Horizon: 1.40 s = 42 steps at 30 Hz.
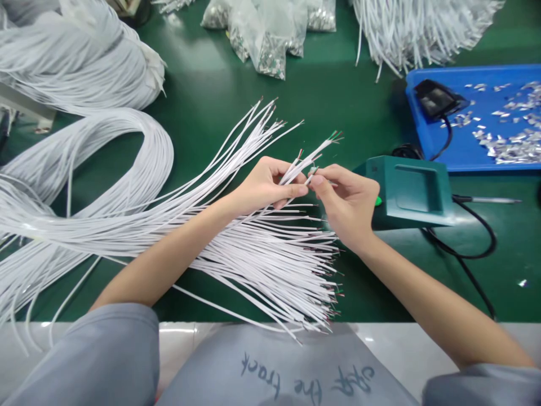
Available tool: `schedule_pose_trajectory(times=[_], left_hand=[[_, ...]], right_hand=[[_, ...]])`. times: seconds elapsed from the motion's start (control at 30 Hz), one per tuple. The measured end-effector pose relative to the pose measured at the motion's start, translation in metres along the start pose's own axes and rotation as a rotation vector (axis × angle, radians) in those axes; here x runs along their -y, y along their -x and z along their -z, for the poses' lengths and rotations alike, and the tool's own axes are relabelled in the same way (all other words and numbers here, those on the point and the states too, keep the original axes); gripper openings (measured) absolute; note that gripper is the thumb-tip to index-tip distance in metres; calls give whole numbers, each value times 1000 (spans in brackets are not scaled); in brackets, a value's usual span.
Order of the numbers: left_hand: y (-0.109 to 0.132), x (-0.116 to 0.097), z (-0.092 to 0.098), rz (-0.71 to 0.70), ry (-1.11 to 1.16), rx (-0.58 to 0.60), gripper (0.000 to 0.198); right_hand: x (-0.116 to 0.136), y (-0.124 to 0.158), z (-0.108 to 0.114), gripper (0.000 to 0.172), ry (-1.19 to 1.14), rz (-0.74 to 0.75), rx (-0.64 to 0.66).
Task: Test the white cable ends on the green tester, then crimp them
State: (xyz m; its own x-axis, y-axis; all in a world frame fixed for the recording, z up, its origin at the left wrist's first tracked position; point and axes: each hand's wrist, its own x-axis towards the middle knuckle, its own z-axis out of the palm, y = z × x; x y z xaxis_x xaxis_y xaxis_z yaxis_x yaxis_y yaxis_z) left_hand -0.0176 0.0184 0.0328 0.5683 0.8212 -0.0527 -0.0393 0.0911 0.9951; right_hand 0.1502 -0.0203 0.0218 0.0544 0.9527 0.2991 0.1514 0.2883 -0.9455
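While a small bunch of white cables [315, 151] passes through the left hand [276, 183], its bared red and green wire tips [337, 136] stick out beyond the fingers, up and to the right. The left hand is closed on the bunch, thumb against fingers. Next to it, the right hand [349, 197] pinches one cable end [311, 175] between thumb and forefinger; what small piece sits there is too fine to tell. Under the left forearm [181, 248], loose white cables [274, 270] fan out rightward, and a looped coil [139, 141] lies to the left. Just beside the right hand, and partly hidden by it, stands a green box [416, 189], with a black cord [494, 239] and a thin pen-like stick [494, 200] beyond. Farther back on the green table [359, 101] are a blue tray [460, 153] of silvery pieces [511, 148], plastic bags [266, 28] of small parts, and more white cables [422, 28].
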Motion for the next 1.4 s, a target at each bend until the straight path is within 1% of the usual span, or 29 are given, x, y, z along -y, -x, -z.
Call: schedule_pose_trajectory(times=[0.1,0.2,0.27,0.37,0.43,0.5,0.57,0.63,0.7,0.83,0.93,1.03,1.2,1.4], left_hand=[[1,1,-1,-23,-31,7,42],[0,3,-3,-49,-70,-44,41],[-1,6,-3,-67,-84,-79,37],[-4,9,-1,-112,-66,-184,26],[-6,10,1,-115,-51,-270,21],[-7,10,0,-56,-56,-303,13],[-7,10,-1,23,-79,-298,3],[-6,10,-2,59,-95,-283,12],[-6,11,-3,63,-100,-255,22],[-5,11,-3,52,-79,-186,34],[-4,11,-2,58,-105,-162,31],[-4,14,-1,63,-159,-171,27],[-7,22,0,89,-216,-184,22],[-9,26,-1,67,-421,-232,20]], right_hand=[[-1,0,0,13,33,85,32],[-3,1,0,15,215,161,-2],[-3,2,1,18,331,171,-18],[0,0,5,21,488,201,-41],[7,-5,12,22,660,246,-13],[13,-11,23,22,894,245,76],[17,-19,35,22,1137,201,208],[17,-26,44,25,1325,160,345],[14,-30,49,26,1428,131,454],[10,-37,50,23,1473,110,538],[8,-43,50,25,1440,87,572],[7,-47,51,28,1402,81,575],[5,-43,43,21,1376,141,573],[5,-37,35,20,1321,176,579]])
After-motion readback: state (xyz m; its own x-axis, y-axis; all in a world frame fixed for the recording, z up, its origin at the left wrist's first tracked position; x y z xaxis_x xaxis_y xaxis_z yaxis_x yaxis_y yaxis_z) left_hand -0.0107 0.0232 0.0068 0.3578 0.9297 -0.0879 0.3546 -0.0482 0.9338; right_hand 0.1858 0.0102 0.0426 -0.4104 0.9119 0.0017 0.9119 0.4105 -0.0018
